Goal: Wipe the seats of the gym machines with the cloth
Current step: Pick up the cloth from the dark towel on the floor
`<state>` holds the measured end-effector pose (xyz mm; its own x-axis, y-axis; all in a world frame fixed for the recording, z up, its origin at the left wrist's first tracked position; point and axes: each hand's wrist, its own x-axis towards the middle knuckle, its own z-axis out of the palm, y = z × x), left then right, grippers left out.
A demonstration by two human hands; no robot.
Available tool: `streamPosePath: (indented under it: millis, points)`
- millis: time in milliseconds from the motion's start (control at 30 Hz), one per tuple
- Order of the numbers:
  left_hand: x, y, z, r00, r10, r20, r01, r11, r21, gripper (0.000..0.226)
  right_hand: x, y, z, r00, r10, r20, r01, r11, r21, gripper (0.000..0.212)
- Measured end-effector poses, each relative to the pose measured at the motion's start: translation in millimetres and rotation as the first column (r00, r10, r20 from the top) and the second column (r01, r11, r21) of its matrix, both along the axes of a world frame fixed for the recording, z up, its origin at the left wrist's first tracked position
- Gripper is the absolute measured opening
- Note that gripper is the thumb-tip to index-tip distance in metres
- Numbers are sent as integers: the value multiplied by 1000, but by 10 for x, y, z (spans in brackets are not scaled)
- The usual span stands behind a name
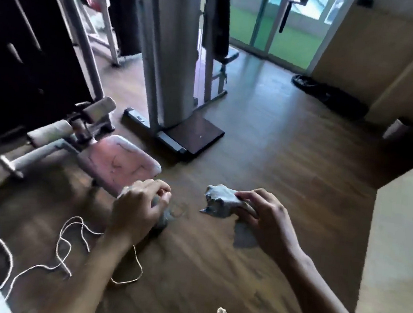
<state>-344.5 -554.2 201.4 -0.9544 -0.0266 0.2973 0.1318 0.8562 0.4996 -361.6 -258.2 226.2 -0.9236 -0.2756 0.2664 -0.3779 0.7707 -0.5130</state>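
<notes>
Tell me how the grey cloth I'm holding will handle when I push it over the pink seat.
Probably floppy: the cloth crumples and droops from the right hand that pinches it. Likely light, since fingertips alone hold it up. It may bunch rather than slide flat on the seat, whose cover looks creased.

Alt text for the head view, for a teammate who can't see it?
The right hand pinches a crumpled grey cloth above the wooden floor; the left hand grips a grey wad, too blurred to identify. A worn pink machine seat sits just beyond the left hand.
</notes>
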Motion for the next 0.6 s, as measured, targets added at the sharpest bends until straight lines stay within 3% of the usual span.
streamPosePath:
  millis: [267,600]
  points:
    - [-362,-286,-180,929,371,7,-371,928,30,24,-1430,-418,-135,941,339,3,-339,941,3,27]
    - [-1210,-1145,-1019,773,624,112,-634,760,144,16,-2894,-1698,-827,829,555,77,-559,827,59,32]
